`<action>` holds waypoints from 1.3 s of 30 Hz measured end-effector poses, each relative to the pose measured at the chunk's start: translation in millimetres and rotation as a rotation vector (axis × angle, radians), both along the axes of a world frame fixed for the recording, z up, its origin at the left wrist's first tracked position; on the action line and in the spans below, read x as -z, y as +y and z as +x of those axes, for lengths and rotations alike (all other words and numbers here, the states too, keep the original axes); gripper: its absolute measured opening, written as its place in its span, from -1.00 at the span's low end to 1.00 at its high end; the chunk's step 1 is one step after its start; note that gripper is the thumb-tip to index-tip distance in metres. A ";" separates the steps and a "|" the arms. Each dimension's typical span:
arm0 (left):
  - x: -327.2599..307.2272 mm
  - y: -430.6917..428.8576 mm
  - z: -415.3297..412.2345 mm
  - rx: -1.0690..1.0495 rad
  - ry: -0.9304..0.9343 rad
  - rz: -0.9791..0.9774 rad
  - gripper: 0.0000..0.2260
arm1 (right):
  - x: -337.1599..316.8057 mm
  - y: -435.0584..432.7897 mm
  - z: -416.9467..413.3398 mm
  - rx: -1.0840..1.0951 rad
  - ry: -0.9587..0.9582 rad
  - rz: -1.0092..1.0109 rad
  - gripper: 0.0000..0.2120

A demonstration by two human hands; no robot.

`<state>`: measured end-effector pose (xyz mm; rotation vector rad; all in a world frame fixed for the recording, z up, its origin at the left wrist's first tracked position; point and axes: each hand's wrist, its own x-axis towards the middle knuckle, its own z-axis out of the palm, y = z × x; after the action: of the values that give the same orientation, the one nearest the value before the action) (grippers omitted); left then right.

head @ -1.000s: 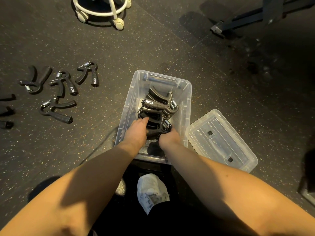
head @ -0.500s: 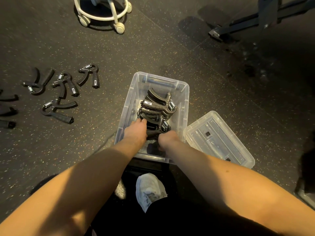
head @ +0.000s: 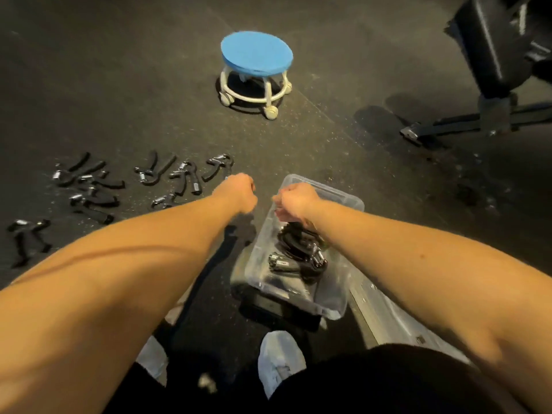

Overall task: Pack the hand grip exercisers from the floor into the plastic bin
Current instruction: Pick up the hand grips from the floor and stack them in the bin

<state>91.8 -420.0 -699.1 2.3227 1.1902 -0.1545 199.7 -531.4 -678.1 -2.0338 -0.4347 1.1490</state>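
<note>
Both hands have left the bin [head: 336,307]: the left hand [head: 236,191] is out over the floor near loose grips [head: 185,178], the right hand [head: 294,201] above the bin's far rim. Both have curled fingers and hold nothing visible. Several packed grips [head: 298,253] lie inside.

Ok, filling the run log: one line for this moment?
left hand: curled, empty, left of bin | right hand: curled, empty, above bin | exercisers: several outside bin
</note>
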 end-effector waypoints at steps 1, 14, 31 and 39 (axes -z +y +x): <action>3.9 9.6 -12.8 -0.035 0.021 -0.003 -0.76 | -2.2 12.7 -8.5 -0.035 0.014 0.010 -0.84; 153.4 123.3 -147.4 -0.608 0.116 -0.191 -0.64 | 162.7 205.1 -87.0 -0.581 -0.244 -0.154 -0.91; 206.9 147.0 -142.0 -1.041 -0.322 -0.399 -0.29 | 230.7 238.0 -105.8 -0.782 -0.683 -0.156 -0.70; 100.3 109.2 -114.9 -1.060 -0.629 -0.775 -0.77 | 118.1 175.6 -68.8 -0.626 -0.701 -0.061 -0.81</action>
<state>-23.1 -310.8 -799.4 0.7974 1.4722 0.3957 131.0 -355.8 -796.2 -2.3968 -1.4741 0.7298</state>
